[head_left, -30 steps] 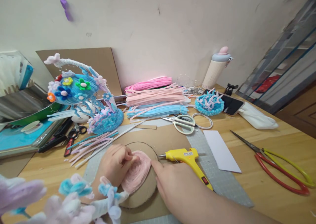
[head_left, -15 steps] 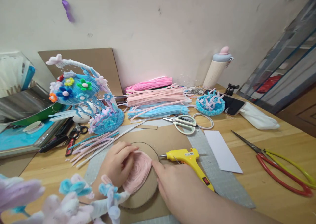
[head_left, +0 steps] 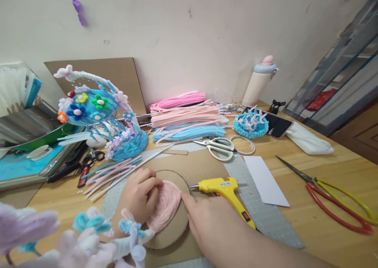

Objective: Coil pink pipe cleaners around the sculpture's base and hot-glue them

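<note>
A flat coil of pale pink pipe cleaner [head_left: 167, 205] lies on a round cardboard disc [head_left: 180, 229]. My left hand [head_left: 139, 195] rests at the coil's left edge with its fingers curled together; what they pinch, if anything, is hidden. Opposite, my right hand [head_left: 210, 222] stretches its index finger to touch the coil's right edge, its other fingers mostly out of sight. Just beyond the right hand lies a yellow hot glue gun [head_left: 221, 186], nozzle toward the disc. Under the disc is a larger cardboard sheet [head_left: 203, 163].
Pipe-cleaner flowers [head_left: 85, 244] stand close in the left foreground. Behind are a blue flower ornament [head_left: 91, 106], pipe-cleaner bundles [head_left: 186, 116] and white-handled scissors [head_left: 220, 147]. On the right lie white paper [head_left: 265, 181], red-and-yellow scissors [head_left: 333, 197] and a phone [head_left: 277, 125].
The fingers of my left hand have drawn slightly back and curled more at the coil's upper left. My right hand stays on the coil's right edge.
</note>
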Motion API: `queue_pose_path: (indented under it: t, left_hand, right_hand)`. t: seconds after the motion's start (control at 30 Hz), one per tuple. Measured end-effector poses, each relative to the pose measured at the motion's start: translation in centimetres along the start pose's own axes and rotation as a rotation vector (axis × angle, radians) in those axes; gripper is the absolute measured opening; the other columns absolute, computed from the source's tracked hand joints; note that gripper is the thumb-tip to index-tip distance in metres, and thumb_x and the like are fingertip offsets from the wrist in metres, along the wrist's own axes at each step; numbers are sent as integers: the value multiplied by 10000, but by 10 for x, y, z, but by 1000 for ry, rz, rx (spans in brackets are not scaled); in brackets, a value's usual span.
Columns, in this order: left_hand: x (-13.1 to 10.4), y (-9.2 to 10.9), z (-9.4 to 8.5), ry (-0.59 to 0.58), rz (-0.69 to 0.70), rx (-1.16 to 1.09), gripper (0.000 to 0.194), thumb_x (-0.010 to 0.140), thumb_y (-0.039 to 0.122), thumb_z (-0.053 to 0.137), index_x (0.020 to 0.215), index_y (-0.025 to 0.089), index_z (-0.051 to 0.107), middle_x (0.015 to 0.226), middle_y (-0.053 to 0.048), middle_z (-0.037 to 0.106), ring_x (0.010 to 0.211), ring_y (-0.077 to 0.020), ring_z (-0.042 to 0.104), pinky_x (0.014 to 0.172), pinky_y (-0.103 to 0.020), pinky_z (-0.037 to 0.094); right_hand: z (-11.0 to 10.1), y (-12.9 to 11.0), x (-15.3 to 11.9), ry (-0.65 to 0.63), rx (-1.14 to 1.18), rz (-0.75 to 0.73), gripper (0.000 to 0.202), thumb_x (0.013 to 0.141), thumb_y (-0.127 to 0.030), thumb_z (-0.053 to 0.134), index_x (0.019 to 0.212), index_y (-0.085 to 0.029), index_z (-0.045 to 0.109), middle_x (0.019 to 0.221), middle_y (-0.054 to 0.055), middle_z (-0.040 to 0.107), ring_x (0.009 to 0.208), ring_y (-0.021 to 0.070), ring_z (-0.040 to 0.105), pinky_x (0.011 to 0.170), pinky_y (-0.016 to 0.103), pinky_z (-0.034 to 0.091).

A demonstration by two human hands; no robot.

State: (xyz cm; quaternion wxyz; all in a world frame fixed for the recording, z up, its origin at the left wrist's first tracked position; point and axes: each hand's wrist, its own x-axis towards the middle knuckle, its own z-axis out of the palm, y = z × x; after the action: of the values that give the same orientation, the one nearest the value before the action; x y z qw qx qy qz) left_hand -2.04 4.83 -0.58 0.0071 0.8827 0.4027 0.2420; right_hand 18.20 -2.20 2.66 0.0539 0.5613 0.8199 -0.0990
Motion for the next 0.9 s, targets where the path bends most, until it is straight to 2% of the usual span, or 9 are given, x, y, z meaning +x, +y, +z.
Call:
queue_pose_path:
  t: [0.13,0.33,0.5,0.67,0.77,0.9]
  left_hand:
    - [1,1,1,-13,-6,-10,263,847,101,393,790,203,628,839,-44,592,787,-179,542,711,-329,435]
    - [0,5,-1,1,-117,26,181,805,93,405,809,205,548,805,-31,561,767,-189,530,696,-325,431]
    - [-2,1,2,-16,-63,17,244,812,68,375,715,197,557,772,-38,552,738,-184,515,683,-324,419]
    - [-1,2,4,-25,-71,11,237,769,42,362,672,206,501,724,-28,536,708,-178,508,656,-311,417]
    - [-2,3,2,17,-130,22,194,748,55,376,704,214,477,715,-13,528,692,-175,515,637,-303,424]
    - [-4,-4,-9,84,-284,5,187,726,109,403,824,219,518,731,6,564,680,-166,544,619,-287,458]
  right_hand:
    - [1,1,0,8,7,-2,302,805,-113,498,1086,-212,548,745,63,687,615,262,685,455,280,408]
    - [-3,0,0,-3,17,-2,271,819,-112,490,1067,-203,551,760,66,691,644,251,690,476,271,420]
    - [-2,0,0,-9,17,4,268,819,-116,499,1070,-199,549,762,71,693,648,243,689,482,262,409]
    - [-4,0,-1,-21,38,2,274,825,-120,490,1080,-202,552,778,74,696,665,258,689,486,281,422]
    - [-3,0,-1,-10,36,-6,290,818,-113,491,1087,-203,552,759,68,692,647,252,685,480,276,411]
    - [0,1,0,4,30,-23,301,802,-116,514,1093,-190,547,747,75,683,660,246,685,490,266,400]
